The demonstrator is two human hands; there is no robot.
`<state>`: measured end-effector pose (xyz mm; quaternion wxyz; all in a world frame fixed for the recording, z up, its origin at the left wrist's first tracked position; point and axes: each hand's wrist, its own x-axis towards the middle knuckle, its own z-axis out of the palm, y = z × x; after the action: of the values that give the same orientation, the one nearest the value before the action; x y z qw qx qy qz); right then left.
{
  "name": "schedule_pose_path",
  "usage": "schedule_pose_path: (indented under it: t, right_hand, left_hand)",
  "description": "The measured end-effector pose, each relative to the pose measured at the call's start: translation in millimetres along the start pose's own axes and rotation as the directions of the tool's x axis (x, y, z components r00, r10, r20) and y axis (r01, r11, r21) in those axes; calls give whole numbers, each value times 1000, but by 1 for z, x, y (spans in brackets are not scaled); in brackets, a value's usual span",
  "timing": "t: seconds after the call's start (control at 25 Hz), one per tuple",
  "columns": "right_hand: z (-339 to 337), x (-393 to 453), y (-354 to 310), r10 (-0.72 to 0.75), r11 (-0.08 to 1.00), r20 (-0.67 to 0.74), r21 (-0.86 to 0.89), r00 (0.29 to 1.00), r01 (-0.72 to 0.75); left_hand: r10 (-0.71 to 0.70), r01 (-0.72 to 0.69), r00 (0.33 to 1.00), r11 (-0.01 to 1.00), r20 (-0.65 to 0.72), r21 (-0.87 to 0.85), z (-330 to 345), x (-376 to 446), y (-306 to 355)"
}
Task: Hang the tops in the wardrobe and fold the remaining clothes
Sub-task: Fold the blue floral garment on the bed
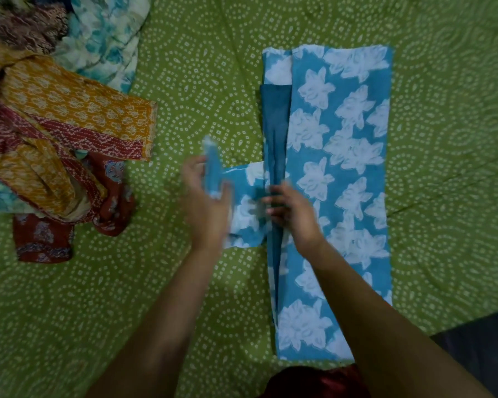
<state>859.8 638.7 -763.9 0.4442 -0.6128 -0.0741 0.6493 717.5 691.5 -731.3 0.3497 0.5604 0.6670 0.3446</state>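
Lying flat on the green dotted bedspread (202, 53), the blue garment with white flowers (342, 156) stretches lengthwise away from the person, folded into a long panel with a darker inner strip showing along its left edge. One sleeve (245, 208) sticks out sideways from that edge, toward the left hand.

The left hand (206, 202) has its fingers (191, 170) curled around the sleeve's raised end, gripping it and lifting it off the bed; this part is blurred, so the exact hold is unclear. Just to the right of those fingers, the right hand (295, 214) rests palm down on the garment's folded edge, its fingers (273, 199) bent and pressing the cloth where the sleeve meets the body, not clearly pinching anything.

Well to the left of both hands sits a heap of unfolded clothes (55, 145): a mustard printed piece with a maroon band on top, a rust-red piece beneath it, and a white-and-teal floral cloth (107, 38) farther away.
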Motion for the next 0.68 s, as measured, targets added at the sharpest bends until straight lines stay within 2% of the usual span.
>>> schedule_pose_path:
  t: [0.04, 0.08, 0.12, 0.16, 0.2, 0.24, 0.28, 0.36, 0.44, 0.52, 0.68]
  right_hand:
    - [-29, -8, -13, 49, 977, -9, 209, 999, -46]
    - [-57, -16, -27, 68, 911, 12, 407, 998, -67]
    - [-82, -24, -36, 74, 854, 18, 515, 997, -73]
    - [-104, -28, -38, 81, 836, 19, 543, 997, -78]
    - [-121, -29, -35, 95, 866, -7, 494, 995, -79]
    - [-135, -25, -25, 115, 923, -84, 378, 990, -75]
    - [-150, -19, -12, 115, 969, -188, 236, 975, -68]
    - [-169, -9, 8, 73, 997, -362, 48, 929, -60]
    - [-179, -7, 19, 28, 1000, -410, 2, 912, -29]
    - [-185, -11, 25, -8, 1000, -437, -26, 899, -4]
    - [-195, -12, 29, -129, 984, -474, -173, 871, 51]
  left_hand:
    - [9, 2, 969, 999, 245, -45, 27, -17, 27]
    - [23, 28, 861, 995, 507, -93, 53, -37, 47]
    - [74, 30, 725, 990, 685, -139, 75, -55, 57]
    - [132, -12, 638, 987, 759, -161, 92, -70, 59]
    - [171, -82, 613, 985, 771, -153, 104, -79, 54]
    - [192, -175, 642, 979, 742, -102, 110, -85, 45]
    - [199, -280, 699, 960, 687, 7, 113, -88, 32]
    - [228, -474, 781, 822, 581, 315, 111, -87, -3]
    - [187, -580, 770, 602, 610, 548, 104, -83, -33]
    - [106, -643, 724, 462, 681, 611, 98, -80, -53]
    - [40, -646, 707, 443, 706, 622, 98, -81, -58]
